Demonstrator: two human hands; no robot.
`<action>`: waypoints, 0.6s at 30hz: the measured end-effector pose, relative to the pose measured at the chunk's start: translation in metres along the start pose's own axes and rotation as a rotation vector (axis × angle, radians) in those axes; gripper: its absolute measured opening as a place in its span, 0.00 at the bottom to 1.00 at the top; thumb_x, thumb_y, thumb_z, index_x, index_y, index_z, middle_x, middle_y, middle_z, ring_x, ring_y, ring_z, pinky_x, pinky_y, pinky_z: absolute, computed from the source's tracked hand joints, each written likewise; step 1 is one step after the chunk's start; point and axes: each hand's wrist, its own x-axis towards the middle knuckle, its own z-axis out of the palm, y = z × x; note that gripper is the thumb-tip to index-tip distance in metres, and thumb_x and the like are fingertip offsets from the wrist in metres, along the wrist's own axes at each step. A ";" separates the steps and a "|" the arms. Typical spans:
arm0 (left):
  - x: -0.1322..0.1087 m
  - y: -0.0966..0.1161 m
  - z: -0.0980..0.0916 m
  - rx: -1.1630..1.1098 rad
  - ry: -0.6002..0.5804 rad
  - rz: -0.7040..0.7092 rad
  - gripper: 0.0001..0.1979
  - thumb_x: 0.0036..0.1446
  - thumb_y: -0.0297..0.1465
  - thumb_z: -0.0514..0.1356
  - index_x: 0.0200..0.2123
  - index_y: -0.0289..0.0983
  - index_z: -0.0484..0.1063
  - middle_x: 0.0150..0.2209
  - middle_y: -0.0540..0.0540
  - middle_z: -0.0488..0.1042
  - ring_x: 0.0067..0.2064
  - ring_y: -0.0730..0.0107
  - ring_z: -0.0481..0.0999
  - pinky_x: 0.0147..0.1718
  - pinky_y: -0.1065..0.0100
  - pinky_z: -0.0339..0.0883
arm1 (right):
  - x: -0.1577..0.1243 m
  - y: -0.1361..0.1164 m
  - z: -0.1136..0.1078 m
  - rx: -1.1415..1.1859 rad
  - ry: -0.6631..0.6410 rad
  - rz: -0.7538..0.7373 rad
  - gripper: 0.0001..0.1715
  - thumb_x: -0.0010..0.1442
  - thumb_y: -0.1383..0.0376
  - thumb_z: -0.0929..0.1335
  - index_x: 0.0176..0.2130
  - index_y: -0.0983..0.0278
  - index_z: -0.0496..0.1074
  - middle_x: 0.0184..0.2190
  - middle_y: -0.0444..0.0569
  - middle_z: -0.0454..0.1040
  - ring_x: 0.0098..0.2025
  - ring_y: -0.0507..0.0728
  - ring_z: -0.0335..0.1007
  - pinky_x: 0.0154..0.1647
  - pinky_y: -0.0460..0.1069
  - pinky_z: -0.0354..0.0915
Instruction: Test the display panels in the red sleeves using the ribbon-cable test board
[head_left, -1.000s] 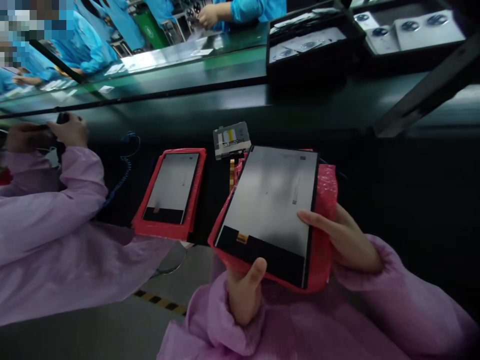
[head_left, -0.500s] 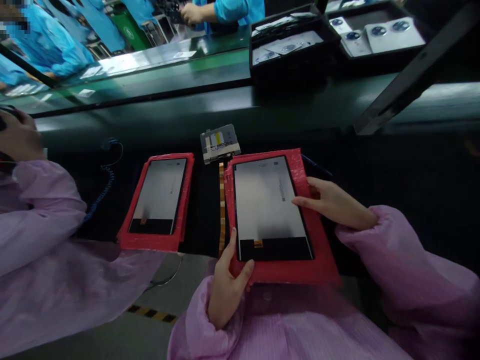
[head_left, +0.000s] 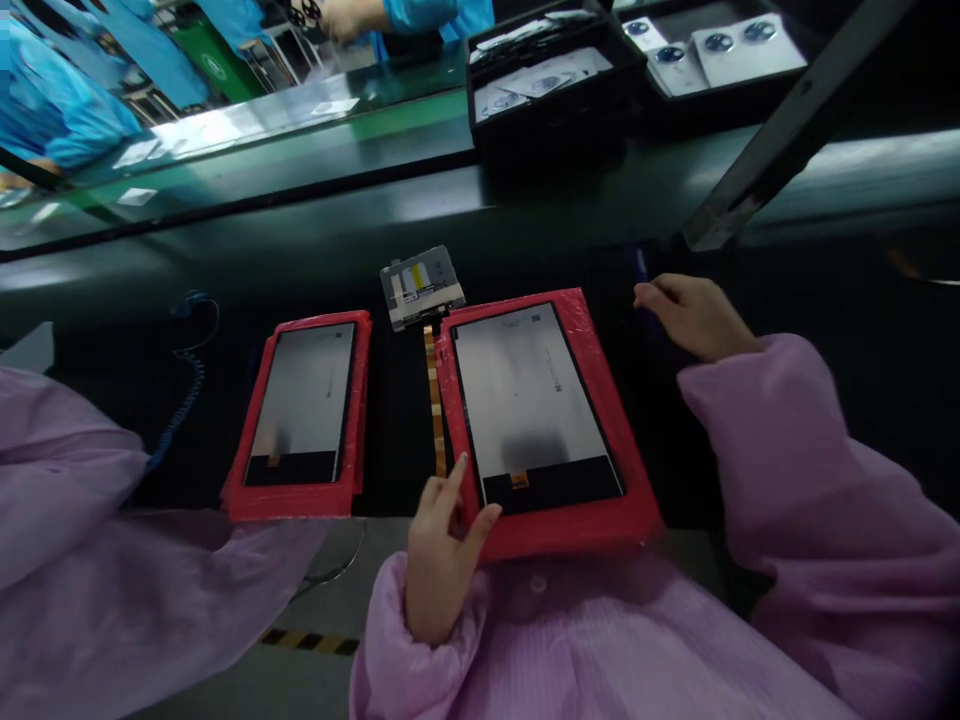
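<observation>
Our left hand [head_left: 442, 545] at 7 o'clock of the display panel [head_left: 529, 400], thumb and forefinger pinching the near corner of its red pad [head_left: 592, 340], lying flat on the bench [head_left: 525, 262]; our right hand [head_left: 694, 315] at 2 o'clock, loosely curled, grasping nothing; a second panel [head_left: 304, 400] at 9 o'clock
</observation>
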 end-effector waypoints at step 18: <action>-0.008 0.037 -0.006 -0.056 -0.245 0.713 0.21 0.68 0.42 0.38 0.27 0.40 0.59 0.18 0.53 0.64 0.17 0.71 0.61 0.17 0.66 0.49 | -0.183 -0.084 0.068 1.108 -0.512 -0.445 0.07 0.61 0.72 0.65 0.33 0.61 0.62 0.22 0.38 0.65 0.22 0.45 0.61 0.20 0.40 0.58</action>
